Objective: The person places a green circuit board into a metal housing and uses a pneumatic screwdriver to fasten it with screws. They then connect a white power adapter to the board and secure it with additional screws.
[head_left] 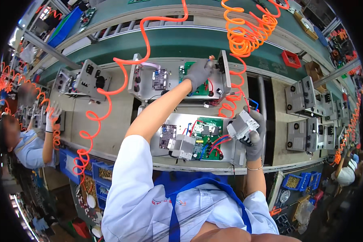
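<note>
My left hand, in a grey glove, reaches over the far metal chassis. Its fingers are bent together beside the chassis's upright end panel; what they grip, if anything, is hidden. Under that hand lies a green circuit board. My right hand, also gloved, holds a grey block-shaped electrical part above the right end of the near chassis. Red and blue wires run from near this part to the green board in the near chassis. A similar grey block sits left of that board.
Orange coiled air hoses hang over the bench. More chassis stand at left and right. A green conveyor belt runs behind, with a red bin. Blue screw bins sit below; a co-worker is at left.
</note>
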Demonstrator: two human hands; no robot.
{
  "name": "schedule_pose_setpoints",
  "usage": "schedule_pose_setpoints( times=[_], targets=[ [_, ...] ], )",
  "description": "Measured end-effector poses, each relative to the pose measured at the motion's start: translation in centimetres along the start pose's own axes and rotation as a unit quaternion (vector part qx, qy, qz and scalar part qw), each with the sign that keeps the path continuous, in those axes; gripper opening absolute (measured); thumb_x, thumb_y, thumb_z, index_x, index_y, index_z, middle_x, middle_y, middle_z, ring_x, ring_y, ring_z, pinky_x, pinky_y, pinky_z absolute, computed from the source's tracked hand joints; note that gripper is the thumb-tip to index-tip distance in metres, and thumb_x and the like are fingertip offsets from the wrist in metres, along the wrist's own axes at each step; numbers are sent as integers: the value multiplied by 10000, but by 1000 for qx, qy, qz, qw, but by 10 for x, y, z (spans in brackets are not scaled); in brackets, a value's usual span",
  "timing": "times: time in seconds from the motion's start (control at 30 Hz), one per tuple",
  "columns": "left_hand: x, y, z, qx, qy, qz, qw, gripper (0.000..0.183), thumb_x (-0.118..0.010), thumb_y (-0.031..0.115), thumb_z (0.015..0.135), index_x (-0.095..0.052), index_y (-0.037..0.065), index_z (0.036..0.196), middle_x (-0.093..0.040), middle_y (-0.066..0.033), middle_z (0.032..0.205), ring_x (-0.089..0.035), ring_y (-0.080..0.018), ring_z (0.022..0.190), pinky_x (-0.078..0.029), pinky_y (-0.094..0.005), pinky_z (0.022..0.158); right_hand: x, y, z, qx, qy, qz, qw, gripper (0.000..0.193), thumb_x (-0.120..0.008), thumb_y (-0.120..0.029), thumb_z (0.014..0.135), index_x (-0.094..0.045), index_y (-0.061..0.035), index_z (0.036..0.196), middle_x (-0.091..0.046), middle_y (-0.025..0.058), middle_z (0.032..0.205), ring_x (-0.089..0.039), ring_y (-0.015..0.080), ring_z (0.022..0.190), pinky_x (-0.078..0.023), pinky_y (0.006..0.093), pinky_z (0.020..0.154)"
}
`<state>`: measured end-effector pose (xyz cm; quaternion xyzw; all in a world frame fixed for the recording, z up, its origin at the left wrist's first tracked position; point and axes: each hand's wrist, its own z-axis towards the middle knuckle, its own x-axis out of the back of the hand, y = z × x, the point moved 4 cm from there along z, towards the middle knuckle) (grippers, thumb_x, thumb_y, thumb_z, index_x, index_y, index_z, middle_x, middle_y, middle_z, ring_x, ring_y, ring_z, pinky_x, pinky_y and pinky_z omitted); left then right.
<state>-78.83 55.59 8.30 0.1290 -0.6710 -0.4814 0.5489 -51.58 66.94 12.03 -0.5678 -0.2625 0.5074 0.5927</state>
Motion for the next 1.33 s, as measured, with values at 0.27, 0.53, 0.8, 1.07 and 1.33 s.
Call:
schedule_pose_setpoints(
  times=[0.27,0.53,0.8,1.07,1.33],
  targets=[
    [49,45,-10,-198,116,-319,920,371,-412,351,965,-558,39,827,-513,-29,683,-440,-113,594,-379,-278,555,-33,-24,38,16,-1,-103,995,670,-665,-420,769,-465,17,1236,-559,148,1174,-574,198,1013,-460,333,880],
    [129,63,-28,-170,142,-228,948,226,-539,235,898,-567,13,927,-580,-60,741,-552,-164,674,-451,-308,637,-90,-26,151,159,96,-262,947,451,-659,-157,806,-520,10,1201,-583,91,1077,-560,143,987,-454,279,865],
    [16,-41,-19,-5,-66,-325,943,279,-606,189,862,-618,-17,1049,-658,-73,900,-543,-94,716,-449,-248,668,-107,37,218,-120,-1,129,984,375,-577,-257,873,-538,-6,1149,-602,89,1017,-597,175,932,-507,316,757],
    [32,-36,-35,33,-36,-424,904,211,-547,190,922,-631,30,1031,-646,-14,860,-433,-25,603,-370,-182,543,-98,92,244,-102,-14,-65,993,495,-642,-262,827,-497,-2,1222,-580,82,1071,-590,165,935,-506,328,771],
    [36,-29,-28,10,-42,-456,889,208,-541,222,928,-620,43,998,-601,6,750,-480,-29,590,-391,-185,524,-100,126,238,-230,-121,-117,959,268,-601,-285,821,-626,-33,912,-582,31,794,-545,119,702,-452,270,627]
  ],
)
